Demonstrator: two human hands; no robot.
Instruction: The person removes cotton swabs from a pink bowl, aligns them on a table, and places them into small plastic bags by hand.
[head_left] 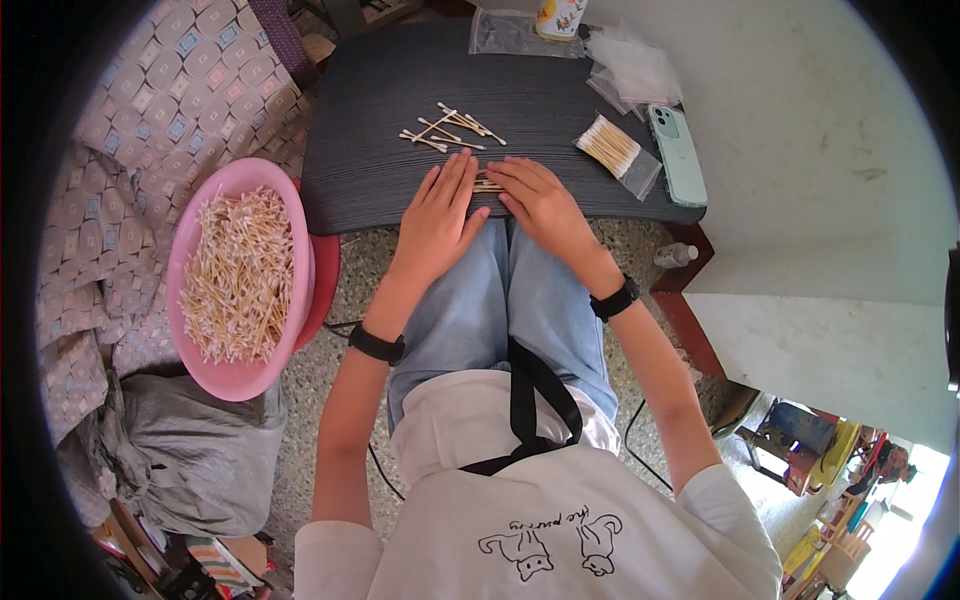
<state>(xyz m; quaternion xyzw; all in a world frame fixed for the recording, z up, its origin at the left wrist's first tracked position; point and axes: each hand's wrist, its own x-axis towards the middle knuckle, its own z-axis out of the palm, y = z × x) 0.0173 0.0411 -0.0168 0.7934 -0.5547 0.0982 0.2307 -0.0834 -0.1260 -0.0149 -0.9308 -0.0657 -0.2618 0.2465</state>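
My left hand (437,218) and my right hand (540,203) lie palm down side by side at the near edge of a dark grey board (380,90) across my lap. Between their fingertips a small bunch of wooden cotton swabs (487,185) shows, pressed under the fingers of both hands. Several loose cotton swabs (450,128) lie scattered on the board just beyond my hands. To the right of them sits a clear plastic bag with a packed bundle of swabs (612,148). Each wrist wears a black band.
A pink oval basin (178,262) heaped with cotton swabs stands to my left on a red stool. A light green phone (678,155) lies at the board's right edge. Empty clear bags (630,65) and a printed cup (560,16) sit at the far side. A grey sack (190,455) lies lower left.
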